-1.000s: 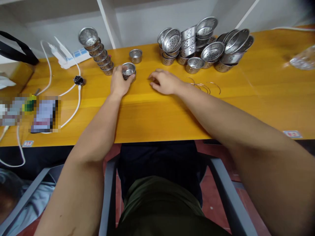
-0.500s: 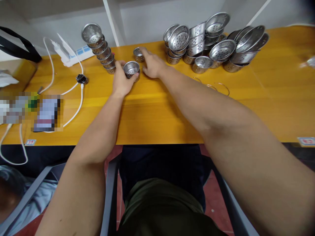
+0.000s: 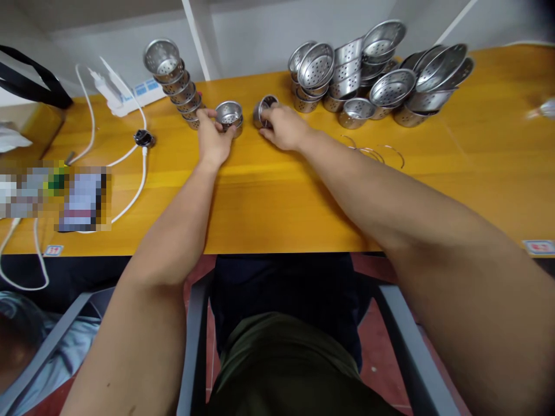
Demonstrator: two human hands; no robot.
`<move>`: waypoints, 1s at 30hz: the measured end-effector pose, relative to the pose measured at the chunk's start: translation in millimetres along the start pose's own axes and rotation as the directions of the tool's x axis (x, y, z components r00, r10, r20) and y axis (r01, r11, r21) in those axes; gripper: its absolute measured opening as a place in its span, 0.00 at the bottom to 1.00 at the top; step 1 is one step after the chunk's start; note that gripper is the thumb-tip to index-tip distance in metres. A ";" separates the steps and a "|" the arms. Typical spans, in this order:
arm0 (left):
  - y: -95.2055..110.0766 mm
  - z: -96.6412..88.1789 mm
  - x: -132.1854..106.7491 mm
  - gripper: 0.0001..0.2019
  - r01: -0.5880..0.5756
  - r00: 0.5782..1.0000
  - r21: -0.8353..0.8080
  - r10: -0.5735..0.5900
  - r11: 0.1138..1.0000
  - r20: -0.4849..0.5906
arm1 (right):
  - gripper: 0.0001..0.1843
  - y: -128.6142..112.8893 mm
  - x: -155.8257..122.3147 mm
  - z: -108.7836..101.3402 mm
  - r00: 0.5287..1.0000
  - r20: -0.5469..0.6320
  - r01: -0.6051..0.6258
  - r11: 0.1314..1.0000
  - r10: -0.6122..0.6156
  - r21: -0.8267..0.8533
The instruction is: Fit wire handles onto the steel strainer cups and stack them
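My left hand curls round the near left side of a small perforated metal cup, with the thumb against its front. A second rim seems to show lower down, as if one cup sits in another. To its right, my right hand grips another perforated cup by the rim, its fingers partly inside the tilted mouth. A gap of bare wood separates these cups. Just left of my left hand rises a tall leaning stack of similar cups.
Several more stacks of perforated cups stand at the back right, with a single cup before them. Thin wire rings lie nearby. Left are a power strip, white cables and a blurred phone. Another person's sleeve shows lower left.
My right hand has taken hold of the small back cup and brought it right and nearer. The cup at my left hand has shifted slightly left and back.
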State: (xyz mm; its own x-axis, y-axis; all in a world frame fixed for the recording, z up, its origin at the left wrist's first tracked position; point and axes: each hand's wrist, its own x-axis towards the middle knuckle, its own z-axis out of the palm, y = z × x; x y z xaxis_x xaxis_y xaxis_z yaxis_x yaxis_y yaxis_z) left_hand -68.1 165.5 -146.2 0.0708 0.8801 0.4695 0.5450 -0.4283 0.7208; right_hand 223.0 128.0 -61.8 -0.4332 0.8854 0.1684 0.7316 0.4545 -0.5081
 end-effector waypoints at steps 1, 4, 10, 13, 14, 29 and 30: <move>1.2 2.3 0.4 0.31 0.027 0.999 -0.005 -0.027 1.000 -0.021 | 0.20 -0.1 -8.7 -3.4 1.000 0.016 0.012 1.000 -0.012 -0.011; 13.7 7.0 -0.2 0.26 0.063 0.997 -0.008 -0.063 0.998 -0.041 | 0.19 -1.7 -34.6 -13.9 0.999 0.049 0.022 1.000 -0.022 -0.003; 62.2 6.1 -20.4 0.21 -0.019 0.995 -0.020 0.021 1.000 0.094 | 0.21 -16.6 -74.2 -22.2 0.994 0.049 -0.106 0.958 0.096 0.268; 85.6 12.0 -38.8 0.44 -0.149 0.956 -0.094 0.168 0.984 0.241 | 0.24 -24.7 -81.2 -15.4 0.992 0.055 -0.124 0.881 0.111 0.458; 90.0 15.4 -43.1 0.51 -0.185 0.935 -0.116 0.211 0.976 0.285 | 0.25 -26.1 -81.8 -12.5 0.995 0.054 -0.105 0.856 0.089 0.507; 79.4 32.3 -43.1 0.61 -0.219 0.856 -0.365 0.358 0.905 0.374 | 0.30 -3.6 -85.6 -15.2 0.998 -0.062 0.037 0.672 0.014 0.739; 78.9 33.4 -42.8 0.61 -0.224 0.858 -0.363 0.359 0.905 0.367 | 0.30 -4.1 -85.4 -14.7 0.997 -0.071 0.041 0.672 0.017 0.739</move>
State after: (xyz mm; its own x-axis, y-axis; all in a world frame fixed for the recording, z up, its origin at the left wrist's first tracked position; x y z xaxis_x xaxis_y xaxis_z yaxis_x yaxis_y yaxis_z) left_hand -0.3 100.8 -126.5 0.5628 0.6766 0.4749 0.1739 -0.6586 0.7322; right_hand 264.7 51.9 -61.6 -0.3819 0.8978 0.2195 0.0844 0.2704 -0.9590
